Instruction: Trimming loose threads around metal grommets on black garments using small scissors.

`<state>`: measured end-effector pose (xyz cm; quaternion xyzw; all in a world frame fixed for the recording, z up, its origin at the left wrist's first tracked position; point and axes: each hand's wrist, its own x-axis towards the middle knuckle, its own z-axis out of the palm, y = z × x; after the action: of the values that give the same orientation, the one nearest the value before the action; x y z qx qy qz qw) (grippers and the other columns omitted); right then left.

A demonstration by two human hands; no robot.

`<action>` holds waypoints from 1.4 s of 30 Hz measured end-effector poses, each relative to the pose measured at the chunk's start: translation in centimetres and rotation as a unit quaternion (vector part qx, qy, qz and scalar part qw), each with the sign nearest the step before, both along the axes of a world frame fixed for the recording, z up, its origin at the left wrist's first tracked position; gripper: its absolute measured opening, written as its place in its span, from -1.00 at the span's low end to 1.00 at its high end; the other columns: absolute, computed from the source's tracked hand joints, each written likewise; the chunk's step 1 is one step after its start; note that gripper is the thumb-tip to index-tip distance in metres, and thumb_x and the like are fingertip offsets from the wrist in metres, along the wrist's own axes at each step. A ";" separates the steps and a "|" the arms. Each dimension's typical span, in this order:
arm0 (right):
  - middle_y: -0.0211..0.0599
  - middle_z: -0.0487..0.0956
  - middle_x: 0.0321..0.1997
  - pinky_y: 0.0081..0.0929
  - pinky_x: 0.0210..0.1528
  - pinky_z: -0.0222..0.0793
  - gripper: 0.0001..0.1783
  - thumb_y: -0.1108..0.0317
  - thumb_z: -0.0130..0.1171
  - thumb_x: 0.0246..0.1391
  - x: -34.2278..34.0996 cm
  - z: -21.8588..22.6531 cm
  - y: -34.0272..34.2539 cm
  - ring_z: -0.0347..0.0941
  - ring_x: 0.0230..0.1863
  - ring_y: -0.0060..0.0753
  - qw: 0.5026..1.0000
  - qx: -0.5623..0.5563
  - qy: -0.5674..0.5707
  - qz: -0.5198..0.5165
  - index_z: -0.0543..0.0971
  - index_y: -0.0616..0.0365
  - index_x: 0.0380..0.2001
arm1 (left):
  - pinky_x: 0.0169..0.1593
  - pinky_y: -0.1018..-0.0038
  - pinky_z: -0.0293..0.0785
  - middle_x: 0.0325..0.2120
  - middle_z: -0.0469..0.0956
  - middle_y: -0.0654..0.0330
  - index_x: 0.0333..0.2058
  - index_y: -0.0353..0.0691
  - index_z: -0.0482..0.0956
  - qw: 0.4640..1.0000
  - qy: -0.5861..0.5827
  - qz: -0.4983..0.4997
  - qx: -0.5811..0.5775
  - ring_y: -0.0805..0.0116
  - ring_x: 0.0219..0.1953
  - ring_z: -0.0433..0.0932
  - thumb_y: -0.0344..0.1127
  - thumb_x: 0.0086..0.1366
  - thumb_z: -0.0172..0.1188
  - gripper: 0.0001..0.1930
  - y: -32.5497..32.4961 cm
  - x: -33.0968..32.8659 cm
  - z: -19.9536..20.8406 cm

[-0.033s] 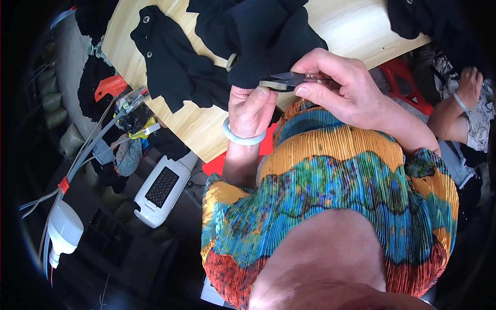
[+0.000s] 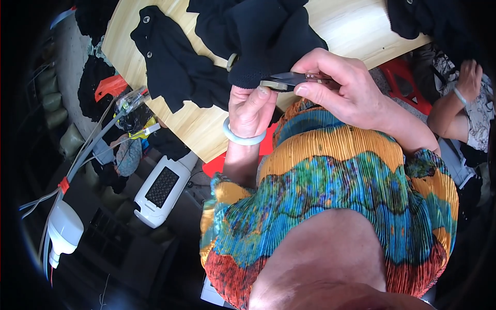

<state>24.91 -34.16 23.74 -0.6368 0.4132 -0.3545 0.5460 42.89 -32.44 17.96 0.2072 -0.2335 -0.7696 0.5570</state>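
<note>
A black knit garment (image 2: 266,39) lies bunched over the table's near side, its edge pinched in my left hand (image 2: 249,114), which is closed with the thumb on top. A large round button (image 2: 274,85), pale olive and seen nearly edge-on, sits at my left thumb tip. My right hand (image 2: 346,85) is closed around small thread snips (image 2: 290,78); their dark blades point left, just above the button and close to the cloth. I cannot make out any thread between them. Another button (image 2: 232,62) shows at the garment's left side.
On the wooden table (image 2: 186,132) lies a black cloth piece with metal eyelets (image 2: 175,72). A white device with a dark grille (image 2: 163,191) and a white bulb (image 2: 65,227) on cables are at left. At right are a red stool (image 2: 405,85) and another person's hand (image 2: 469,82).
My snips' blades have shifted very slightly over the button. The other person's hand at the right has moved up a little. My left hand holds its place.
</note>
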 end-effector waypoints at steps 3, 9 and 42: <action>-0.43 0.32 -0.70 -0.71 -0.66 0.08 -0.86 0.40 0.09 -0.08 0.1 -0.2 0.1 0.20 -0.68 -0.68 1.000 0.017 -0.001 -0.008 0.41 0.22 -0.44 | 0.03 0.27 0.23 -0.25 0.47 0.14 -0.19 -0.25 0.41 1.000 -0.005 -0.011 -0.014 0.25 -0.14 0.42 -0.36 0.07 0.12 -0.71 0.0 0.0 -0.4; -0.43 0.34 -0.68 -0.74 -0.63 0.11 -0.82 0.36 0.12 -0.09 0.1 -0.5 -0.4 0.21 -0.66 -0.69 0.996 0.036 -0.055 -0.061 0.42 0.21 -0.42 | 0.07 0.27 0.18 -0.19 0.43 0.11 -0.13 -0.25 0.36 0.999 -0.028 0.001 0.030 0.22 -0.09 0.37 -0.33 0.06 0.14 -0.64 0.0 -0.5 0.6; -0.28 0.45 -0.52 -0.58 -0.55 0.28 -0.82 0.37 0.12 -0.15 0.5 -0.8 -0.4 0.41 -0.55 -0.36 0.987 -0.135 0.074 -0.038 0.45 0.21 -0.43 | 0.00 0.26 0.25 -0.26 0.48 0.15 -0.19 -0.21 0.42 0.999 -0.006 0.001 0.034 0.23 -0.13 0.41 -0.33 0.07 0.12 -0.71 -0.2 0.2 0.0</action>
<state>25.40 -34.60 22.93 -0.7129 0.4247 -0.3795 0.4091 43.06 -32.67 17.93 0.2304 -0.2105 -0.7753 0.5491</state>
